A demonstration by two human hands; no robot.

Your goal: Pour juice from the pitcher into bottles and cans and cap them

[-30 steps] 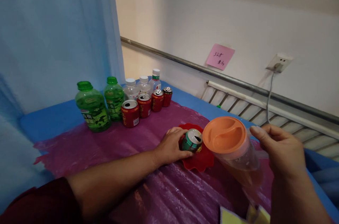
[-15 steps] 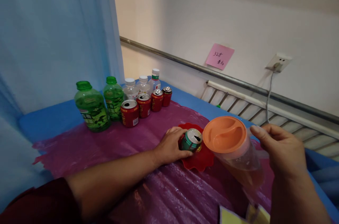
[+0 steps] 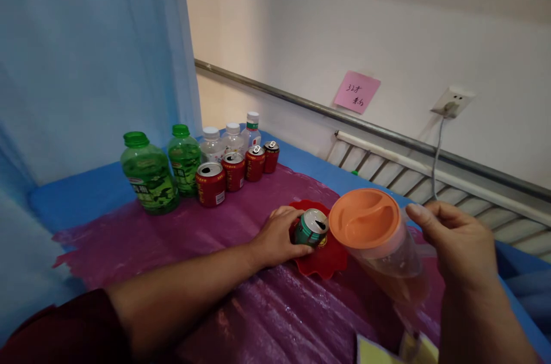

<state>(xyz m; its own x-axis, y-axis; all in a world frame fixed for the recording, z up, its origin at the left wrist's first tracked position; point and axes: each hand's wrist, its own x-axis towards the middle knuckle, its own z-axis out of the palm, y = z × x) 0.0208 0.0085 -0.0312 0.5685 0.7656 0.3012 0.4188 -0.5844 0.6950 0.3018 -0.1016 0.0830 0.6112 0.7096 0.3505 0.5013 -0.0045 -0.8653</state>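
My left hand (image 3: 279, 236) is wrapped round a green drink can (image 3: 310, 228), whose opened top tilts toward the pitcher. Beneath the can lies a red scalloped plate (image 3: 322, 263). In my right hand (image 3: 462, 240) is the handle of a clear pitcher (image 3: 398, 272) with an orange lid (image 3: 365, 219). The pitcher leans left, its lid edge close beside the can's mouth; I cannot tell if they touch. Some brownish liquid shows inside it. No stream of liquid can be made out between the two.
Several red cans (image 3: 210, 185) stand in a row at the back left, with green bottles (image 3: 148, 177) and clear white-capped bottles (image 3: 212, 146) behind and beside them. Purple plastic sheeting (image 3: 189, 232) covers the blue table. Yellow cards (image 3: 374, 351) lie at the near edge. A radiator (image 3: 400, 171) lines the wall.
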